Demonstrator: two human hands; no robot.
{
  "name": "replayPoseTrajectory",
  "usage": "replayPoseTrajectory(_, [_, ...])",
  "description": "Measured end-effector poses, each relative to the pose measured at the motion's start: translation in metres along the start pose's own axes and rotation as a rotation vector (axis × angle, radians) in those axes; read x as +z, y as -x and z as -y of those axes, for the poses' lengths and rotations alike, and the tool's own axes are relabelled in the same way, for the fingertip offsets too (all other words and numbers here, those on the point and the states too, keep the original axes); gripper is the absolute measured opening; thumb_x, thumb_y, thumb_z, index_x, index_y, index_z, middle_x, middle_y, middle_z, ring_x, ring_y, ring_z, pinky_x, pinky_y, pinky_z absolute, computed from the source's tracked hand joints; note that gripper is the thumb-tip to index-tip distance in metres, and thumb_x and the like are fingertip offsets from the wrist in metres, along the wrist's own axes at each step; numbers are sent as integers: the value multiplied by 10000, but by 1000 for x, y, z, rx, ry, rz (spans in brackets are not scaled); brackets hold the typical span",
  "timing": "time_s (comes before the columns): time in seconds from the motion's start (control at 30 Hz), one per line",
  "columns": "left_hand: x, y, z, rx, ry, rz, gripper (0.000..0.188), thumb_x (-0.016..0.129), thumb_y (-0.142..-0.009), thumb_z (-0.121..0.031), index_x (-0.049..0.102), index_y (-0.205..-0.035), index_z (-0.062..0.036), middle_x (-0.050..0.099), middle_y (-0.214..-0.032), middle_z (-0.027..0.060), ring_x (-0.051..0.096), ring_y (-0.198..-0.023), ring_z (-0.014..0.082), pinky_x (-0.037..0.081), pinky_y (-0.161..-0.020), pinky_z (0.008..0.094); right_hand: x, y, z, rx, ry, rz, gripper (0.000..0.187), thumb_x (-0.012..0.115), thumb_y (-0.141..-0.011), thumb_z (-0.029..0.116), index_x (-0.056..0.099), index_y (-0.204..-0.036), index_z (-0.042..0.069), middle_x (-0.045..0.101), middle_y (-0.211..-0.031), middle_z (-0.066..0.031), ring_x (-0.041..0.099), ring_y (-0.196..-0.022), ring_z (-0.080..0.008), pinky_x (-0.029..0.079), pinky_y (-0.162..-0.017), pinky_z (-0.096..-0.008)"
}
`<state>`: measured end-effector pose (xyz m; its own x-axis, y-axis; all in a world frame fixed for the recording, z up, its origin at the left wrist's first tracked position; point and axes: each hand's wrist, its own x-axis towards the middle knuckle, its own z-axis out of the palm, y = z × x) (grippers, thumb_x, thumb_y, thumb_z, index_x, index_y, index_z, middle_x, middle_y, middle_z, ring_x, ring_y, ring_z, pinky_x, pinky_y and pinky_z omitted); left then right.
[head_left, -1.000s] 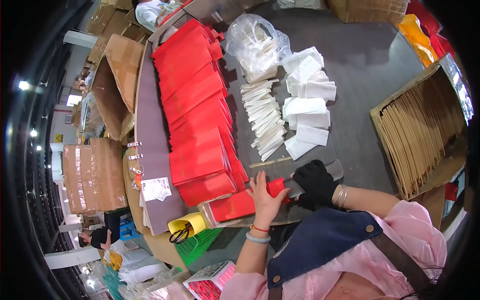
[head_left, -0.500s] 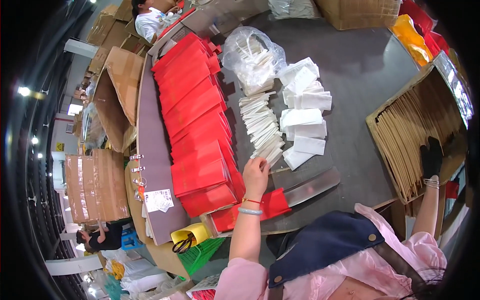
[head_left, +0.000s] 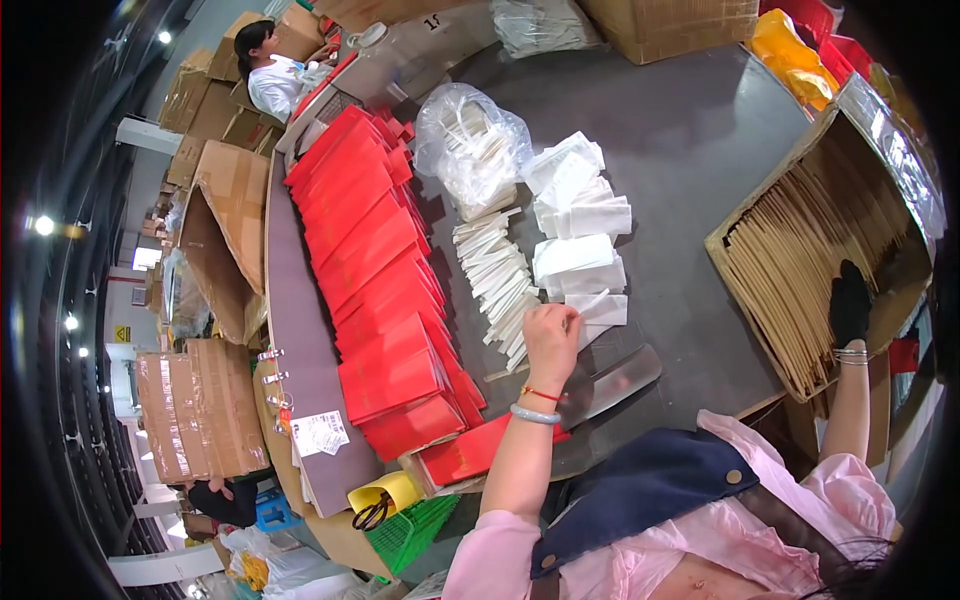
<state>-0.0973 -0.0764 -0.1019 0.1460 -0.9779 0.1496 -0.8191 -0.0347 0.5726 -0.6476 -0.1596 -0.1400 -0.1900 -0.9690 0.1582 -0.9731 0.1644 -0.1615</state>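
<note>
My left hand (head_left: pixel 552 345) is closed in a pinch on a slim white paper slip (head_left: pixel 597 299), just over the near end of the row of white folded packets (head_left: pixel 582 262). To its left lies a row of thin white slips (head_left: pixel 492 275), leading up to a clear plastic bag (head_left: pixel 472 140) with more white pieces in it. My right hand (head_left: pixel 850 305), in a black glove, lies with fingers stretched out against tightly packed brown card sheets (head_left: pixel 790 280) in an open carton (head_left: pixel 722 250). Its thumb is hard to make out.
Overlapping red paper bags (head_left: pixel 375 270) fill the table's left side. A flat red piece (head_left: pixel 465 450) and a curved metal strip (head_left: pixel 620 385) lie near the front edge. A yellow holder (head_left: pixel 385 490) has black scissors. A person (head_left: pixel 275 80) sits at the far left.
My left hand has moved right from the thin slips to the folded packets, now with a white slip in its fingers. My right hand stays at the brown sheets. The view has shifted slightly.
</note>
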Motion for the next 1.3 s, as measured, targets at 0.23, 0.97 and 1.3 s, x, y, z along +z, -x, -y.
replayPoseTrajectory(0.23, [-33, 62, -51, -379, 387, -112, 95, 750, -744, -120, 700, -813, -77, 653, -854, 81, 579, -862, 288, 448, -796, 381, -51, 17, 79, 52, -943, -127, 279, 560, -967, 139, 612, -1205, 2, 639, -1208, -149, 587, -1130, -234, 409, -1026, -327])
replayPoseTrajectory(0.97, [-34, 104, -53, -83, -264, 42, 103, 755, -710, -179, 698, -793, -161, 603, -876, 20, 558, -866, 259, 400, -740, 412, -56, 83, 254, -754, -641, 476, 265, 699, -813, 146, 716, -1077, 169, 576, -755, -95, 600, -698, -284, 481, -623, -388])
replayPoseTrajectory(1.3, [-40, 129, -28, -36, -150, 137, 711, 843, -595, -241, 589, -1228, -43, 531, -1256, 111, 471, -1148, 350, 391, -980, 472, 4, 119, 284, -1072, -624, 521, 177, 693, -815, 220, 709, -972, 139, 617, -824, -121, 607, -798, -320, 505, -686, -409])
